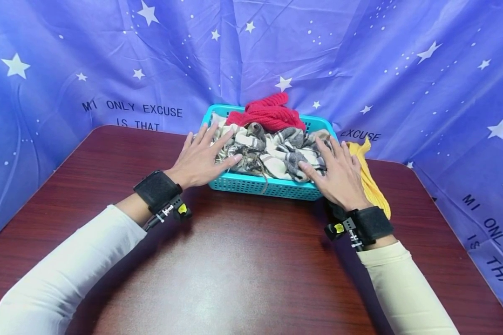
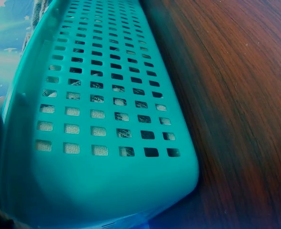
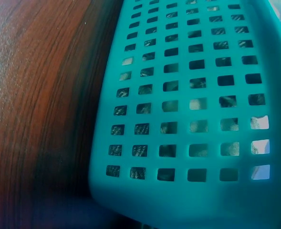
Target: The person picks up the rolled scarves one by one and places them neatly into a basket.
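The left hand and right hand, fingers outspread, grasping nothing, are at either end of a turquoise basket far across the desk. Inside are plaid cloth and, farther, red knitting.

A turquoise rectangular plastic basket is showing gridded holes, a fringed, crumpled white cloth is carrying grey-and-black plaid, a ribbed knitted bundle is showing red, a long knitted strip is showing yellow, and a violet-blue fabric backdrop is bearing white stars.
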Demonstrator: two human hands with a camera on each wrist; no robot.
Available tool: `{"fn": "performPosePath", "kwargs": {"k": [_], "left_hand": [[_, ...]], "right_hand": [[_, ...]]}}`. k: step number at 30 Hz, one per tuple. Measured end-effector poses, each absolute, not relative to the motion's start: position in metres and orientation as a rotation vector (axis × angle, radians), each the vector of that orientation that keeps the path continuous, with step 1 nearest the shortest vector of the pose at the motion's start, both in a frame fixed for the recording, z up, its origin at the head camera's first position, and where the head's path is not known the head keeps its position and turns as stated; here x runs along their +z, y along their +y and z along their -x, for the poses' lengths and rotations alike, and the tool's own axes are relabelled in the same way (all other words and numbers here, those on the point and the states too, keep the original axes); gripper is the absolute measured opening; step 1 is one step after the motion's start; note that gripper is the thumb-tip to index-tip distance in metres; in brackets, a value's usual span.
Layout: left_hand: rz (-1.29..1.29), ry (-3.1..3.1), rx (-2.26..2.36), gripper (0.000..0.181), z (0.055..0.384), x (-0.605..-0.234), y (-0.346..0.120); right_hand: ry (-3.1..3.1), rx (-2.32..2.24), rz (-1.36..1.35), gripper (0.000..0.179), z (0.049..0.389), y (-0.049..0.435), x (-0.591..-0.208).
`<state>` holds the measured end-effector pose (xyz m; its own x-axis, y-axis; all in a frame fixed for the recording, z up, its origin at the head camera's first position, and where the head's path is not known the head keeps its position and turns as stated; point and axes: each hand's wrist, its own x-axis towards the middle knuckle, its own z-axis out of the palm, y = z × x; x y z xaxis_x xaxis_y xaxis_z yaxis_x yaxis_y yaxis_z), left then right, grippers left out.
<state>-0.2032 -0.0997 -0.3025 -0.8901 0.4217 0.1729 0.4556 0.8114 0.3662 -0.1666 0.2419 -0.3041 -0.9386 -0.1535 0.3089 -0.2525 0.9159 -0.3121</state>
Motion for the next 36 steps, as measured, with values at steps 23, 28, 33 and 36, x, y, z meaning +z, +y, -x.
{"fn": "performPosePath", "kwargs": {"k": [23,28,33,36], "left_hand": [[0.709,-2.911,-0.599,0.076,0.2031,-0.302,-0.0999],[0.711,-2.908,-0.606,0.077,0.2031,-0.3025,-0.1004],[0.708,-2.916,-0.612,0.077,0.203,-0.3023,-0.1],[0.707,-2.918,-0.617,0.076,0.2029,-0.302,-0.0999]], "right_hand": [[-2.81,0.506,-0.304,0.083,0.1653,0.2415,-0.3018],[-2.812,0.51,-0.308,0.083,0.165,0.2417,-0.3022],[-2.813,0.504,-0.309,0.083,0.1654,0.2416,-0.3023],[-2.816,0.499,-0.305,0.083,0.166,0.2415,-0.3024]]}}
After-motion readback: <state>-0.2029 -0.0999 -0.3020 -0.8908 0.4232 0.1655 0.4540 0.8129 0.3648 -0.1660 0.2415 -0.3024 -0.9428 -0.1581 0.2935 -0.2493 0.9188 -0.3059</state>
